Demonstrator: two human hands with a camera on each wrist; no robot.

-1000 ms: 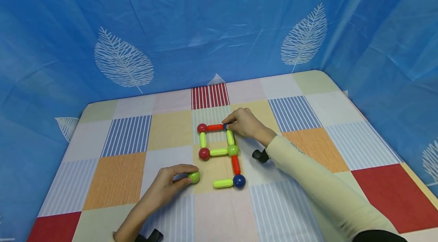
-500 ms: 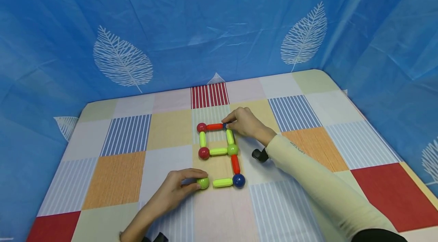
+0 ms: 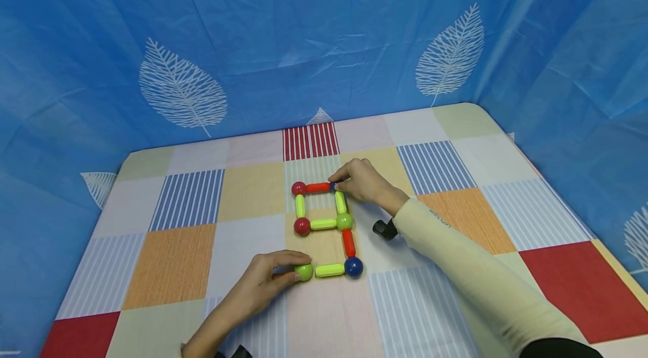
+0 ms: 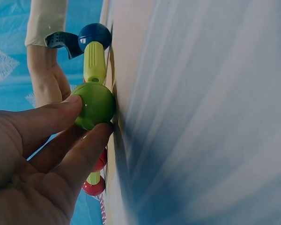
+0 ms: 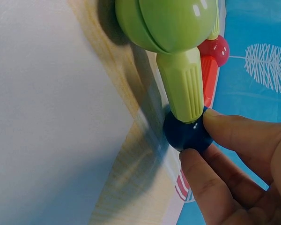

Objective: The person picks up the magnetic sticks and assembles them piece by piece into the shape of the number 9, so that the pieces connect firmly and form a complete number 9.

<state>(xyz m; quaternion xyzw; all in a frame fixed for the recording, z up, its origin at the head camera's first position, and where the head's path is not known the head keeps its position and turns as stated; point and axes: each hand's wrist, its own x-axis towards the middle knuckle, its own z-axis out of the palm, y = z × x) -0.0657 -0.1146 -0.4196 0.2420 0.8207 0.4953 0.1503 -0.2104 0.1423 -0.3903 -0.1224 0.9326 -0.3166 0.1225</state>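
Observation:
My left hand pinches a green ball between thumb and fingers. The ball is at the left end of a yellow-green rod, whose other end joins a blue ball. At the far right corner of the built shape, my right hand pinches another blue ball, mostly hidden by fingers in the head view. A red rod and a yellow-green rod meet that ball. Two red balls form the left corners, and a second green ball sits mid-right.
A patchwork cloth covers the table. Blue curtains with white leaf prints hang behind and at both sides. A black wrist-camera part is beside the right wrist.
My left hand has moved right with the green ball, bringing it up to the free end of the front yellow-green rod. The right hand has stayed on its blue ball.

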